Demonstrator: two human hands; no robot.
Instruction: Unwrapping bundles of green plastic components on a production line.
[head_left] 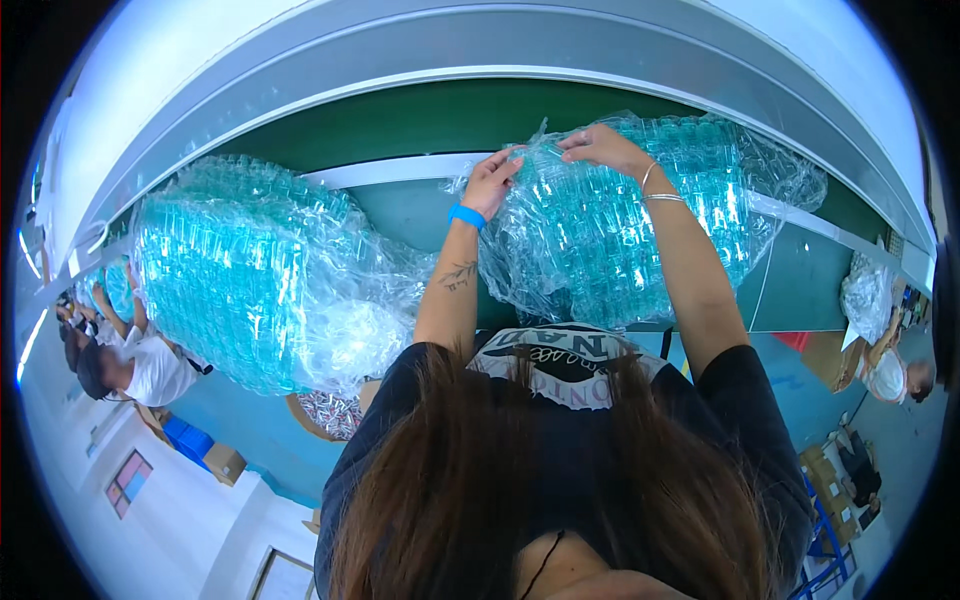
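The bag of teal pieces, a clear film bag packed with rows of transparent, apparently plastic pieces, lies on the green worktop in front of the person's torso, to the right of a second filled bag. The left hand is at its upper left end, thumb and fingertips close together; the right hand is over its top edge, fingers bent. Whether either hand pinches film or a piece cannot be told. Handling, as judged: each piece is likely light and stiff, the full bag bulky; the film is soft, probably slippery and liable to tear. Grasp gathered film for small adjustments; support the packed body from both sides for lifting.
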